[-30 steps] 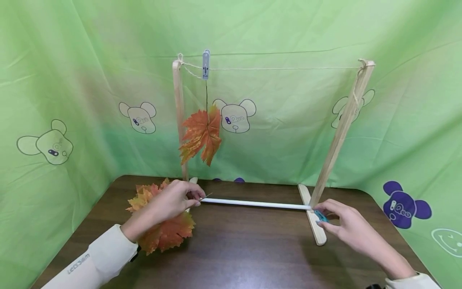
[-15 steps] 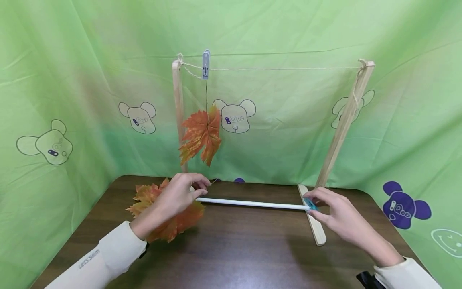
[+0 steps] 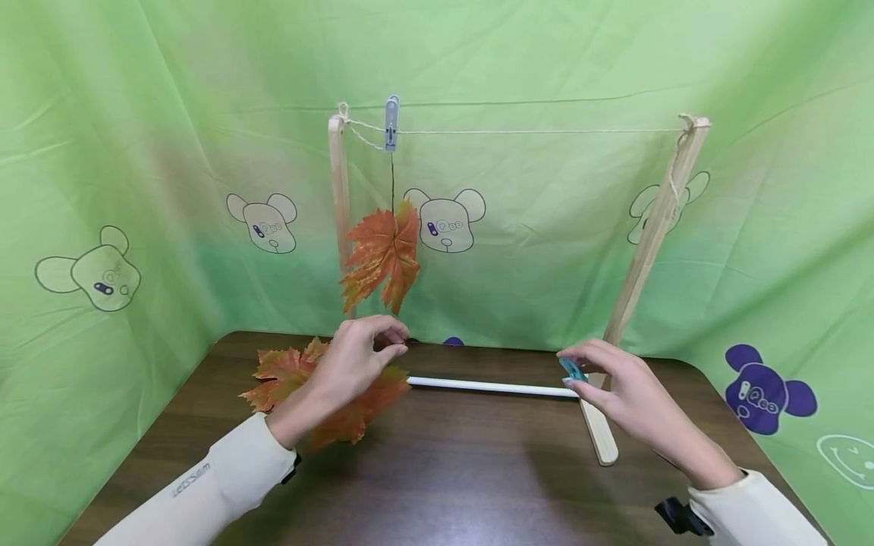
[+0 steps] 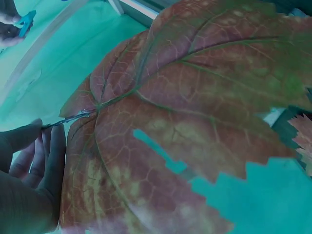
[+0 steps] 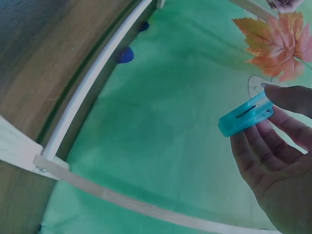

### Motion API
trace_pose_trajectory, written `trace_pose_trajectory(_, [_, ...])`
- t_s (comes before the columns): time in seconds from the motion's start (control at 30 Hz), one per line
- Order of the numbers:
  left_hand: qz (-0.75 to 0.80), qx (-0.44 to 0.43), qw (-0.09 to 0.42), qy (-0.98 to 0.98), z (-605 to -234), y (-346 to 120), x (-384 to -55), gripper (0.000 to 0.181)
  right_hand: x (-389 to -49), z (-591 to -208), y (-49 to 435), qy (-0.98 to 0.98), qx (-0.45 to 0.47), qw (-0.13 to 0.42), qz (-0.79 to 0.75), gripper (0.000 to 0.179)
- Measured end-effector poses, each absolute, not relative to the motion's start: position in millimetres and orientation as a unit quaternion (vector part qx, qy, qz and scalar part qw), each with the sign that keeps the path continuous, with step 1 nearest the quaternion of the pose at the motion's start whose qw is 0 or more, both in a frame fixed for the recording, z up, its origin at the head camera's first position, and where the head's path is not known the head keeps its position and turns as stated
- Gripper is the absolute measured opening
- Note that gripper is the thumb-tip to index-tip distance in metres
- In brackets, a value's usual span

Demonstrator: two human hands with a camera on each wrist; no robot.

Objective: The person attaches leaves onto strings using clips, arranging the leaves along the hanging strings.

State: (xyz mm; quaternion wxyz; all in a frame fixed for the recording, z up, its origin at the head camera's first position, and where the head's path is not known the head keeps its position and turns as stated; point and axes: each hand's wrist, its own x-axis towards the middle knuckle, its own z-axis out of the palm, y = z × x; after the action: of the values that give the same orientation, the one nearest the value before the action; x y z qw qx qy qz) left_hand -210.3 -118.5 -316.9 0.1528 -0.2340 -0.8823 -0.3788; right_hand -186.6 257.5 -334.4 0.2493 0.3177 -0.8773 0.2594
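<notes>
My left hand (image 3: 362, 356) pinches the thin stem of an orange-green artificial maple leaf (image 4: 165, 92), which hangs below and behind the fingers in the head view. In the left wrist view the stem (image 4: 68, 118) sits between thumb and fingertips. My right hand (image 3: 614, 379) holds a teal clothespin (image 5: 246, 114) between thumb and fingers, over the right end of the white rod. Another maple leaf (image 3: 385, 258) hangs by its stem from a grey clothespin (image 3: 391, 123), clipped on the string (image 3: 532, 132) near its left end.
Wooden posts (image 3: 655, 227) on flat feet (image 3: 599, 432) carry the string, and a white rod (image 3: 492, 387) joins them low down. More maple leaf (image 3: 280, 368) lies on the brown table (image 3: 464, 470) at left. A green printed cloth (image 3: 532, 280) surrounds the table.
My left hand has risen and moved right, bringing the leaf along by its stem. My right hand has moved up and left with the teal clothespin.
</notes>
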Motion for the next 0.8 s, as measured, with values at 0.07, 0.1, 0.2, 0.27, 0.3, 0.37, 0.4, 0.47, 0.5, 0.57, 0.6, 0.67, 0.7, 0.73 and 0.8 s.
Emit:
trace_pose_trajectory(0.07, [-0.384,-0.235,0.160,-0.879,-316,-115,-211,0.012,-187,-332,255,-0.872,0.324,0.250,0.268,0.043])
trace_pose_trajectory(0.1, [-0.386,-0.235,0.163,-0.877,-316,-113,-211,0.012,-188,-330,254,-0.871,0.326,0.249,0.271,0.043])
trace_pose_trajectory(0.2, [-0.399,-0.233,0.174,-0.870,-315,-108,-211,0.012,-189,-325,251,-0.869,0.328,0.244,0.280,0.042])
trace_pose_trajectory(0.27, [-0.410,-0.228,0.179,-0.865,-314,-105,-211,0.012,-189,-320,249,-0.871,0.324,0.242,0.280,0.040])
trace_pose_trajectory(0.3, [-0.415,-0.227,0.181,-0.862,-314,-103,-212,0.013,-190,-318,248,-0.872,0.321,0.241,0.280,0.039])
trace_pose_trajectory(0.37, [-0.426,-0.224,0.183,-0.857,-314,-100,-213,0.013,-191,-313,247,-0.874,0.316,0.240,0.281,0.037])
trace_pose_trajectory(0.4, [-0.431,-0.222,0.182,-0.855,-314,-98,-213,0.013,-192,-311,246,-0.875,0.312,0.240,0.280,0.036])
trace_pose_trajectory(0.47, [-0.441,-0.217,0.181,-0.852,-314,-94,-215,0.013,-193,-307,245,-0.876,0.308,0.236,0.285,0.035])
trace_pose_trajectory(0.5, [-0.445,-0.216,0.182,-0.850,-314,-92,-216,0.012,-194,-305,245,-0.876,0.307,0.233,0.290,0.034])
trace_pose_trajectory(0.57, [-0.452,-0.213,0.185,-0.846,-313,-88,-218,0.011,-195,-302,242,-0.876,0.304,0.224,0.301,0.033])
trace_pose_trajectory(0.6, [-0.456,-0.212,0.187,-0.844,-312,-86,-219,0.011,-196,-300,241,-0.875,0.302,0.220,0.307,0.032])
trace_pose_trajectory(0.67, [-0.462,-0.214,0.190,-0.840,-311,-82,-221,0.011,-196,-297,238,-0.873,0.299,0.212,0.322,0.032])
trace_pose_trajectory(0.7, [-0.465,-0.214,0.190,-0.838,-310,-80,-222,0.011,-197,-296,237,-0.871,0.299,0.209,0.329,0.032])
trace_pose_trajectory(0.73, [-0.468,-0.216,0.189,-0.836,-310,-79,-222,0.011,-197,-295,236,-0.869,0.299,0.207,0.336,0.032])
trace_pose_trajectory(0.8, [-0.473,-0.215,0.187,-0.833,-308,-76,-223,0.010,-198,-292,233,-0.864,0.298,0.205,0.349,0.033])
